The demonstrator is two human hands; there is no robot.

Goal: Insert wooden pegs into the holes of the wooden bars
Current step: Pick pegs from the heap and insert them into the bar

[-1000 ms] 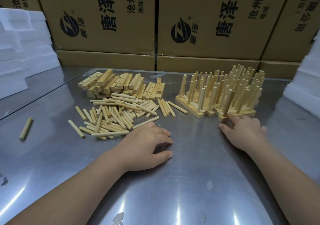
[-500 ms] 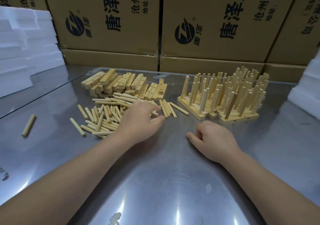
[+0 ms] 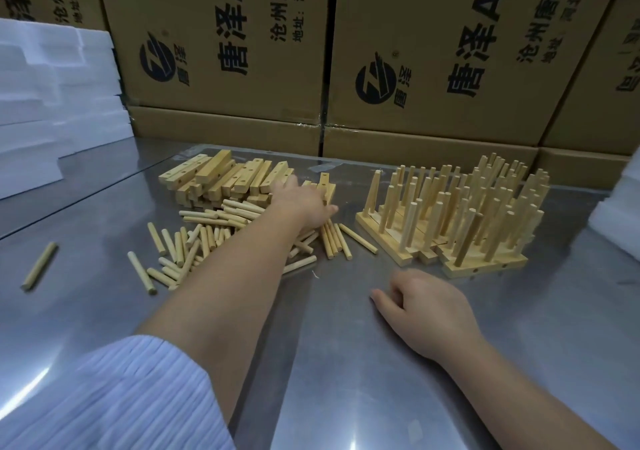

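Left hand: left hand (image 3: 303, 204) reaches to 12 o'clock, fingers stretched over the bare bars and thumb out to the right; blurred, so I cannot tell whether it grips one.
Right hand: right hand (image 3: 427, 311) rests at 3 o'clock on the table (image 3: 346, 380), fingers loosely curled, holding nothing.
Sleeve: pale blue sleeve (image 3: 121, 397), finely ribbed, at 7 o'clock.
Stray peg: stray peg (image 3: 40, 266), a smooth round stick of pale wood, alone at 9 o'clock.
Loose pegs: loose pegs (image 3: 194, 245), the same round sticks, heaped crisscross at 11 o'clock, partly under the left forearm.
Bare bars: bare bars (image 3: 214, 176), square-edged pale wood with drilled holes, piled just behind the pegs.
Pegged bars: pegged bars (image 3: 460, 221) at 1 o'clock, flat and side by side, pegs standing up from them, some leaning.
Surface: brushed metal, glossy with glare.
Backdrop: printed cardboard boxes (image 3: 221, 34); white foam blocks (image 3: 52, 86) at 10 o'clock.
Change: half a second ago the left hand covered the loose pegs; now it is on the bars. The right hand has kept its place.
Count: two hands, one stray peg, dozens of loose pegs; bars too overlapped to count.
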